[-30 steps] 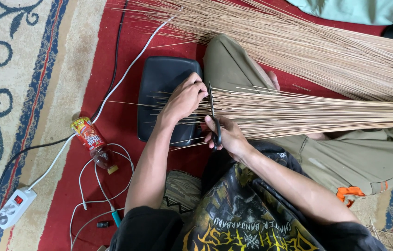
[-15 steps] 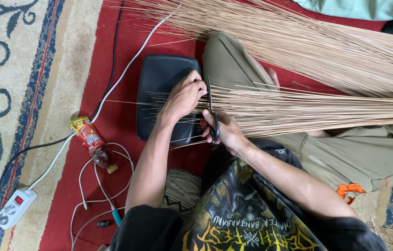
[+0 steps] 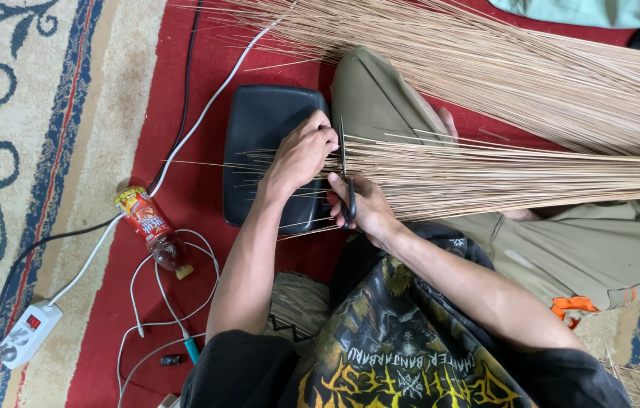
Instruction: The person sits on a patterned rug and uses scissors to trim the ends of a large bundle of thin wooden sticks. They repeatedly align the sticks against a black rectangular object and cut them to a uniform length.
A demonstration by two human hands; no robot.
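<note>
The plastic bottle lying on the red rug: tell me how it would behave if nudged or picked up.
The plastic bottle lies on its side, and its round body suggests it would probably roll if pushed. It looks small and slim, so it is likely light. The cables looping right beside it might snag or stop it. Its smooth wrapper could be a little slippery to grip.

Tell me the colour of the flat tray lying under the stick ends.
Black, plain; the rounded plastic tray shows best in the head view.

Open red carpet (image 3: 184,196) left of black tray (image 3: 259,128); bottle (image 3: 150,227), cables (image 3: 176,151) beyond.
</note>
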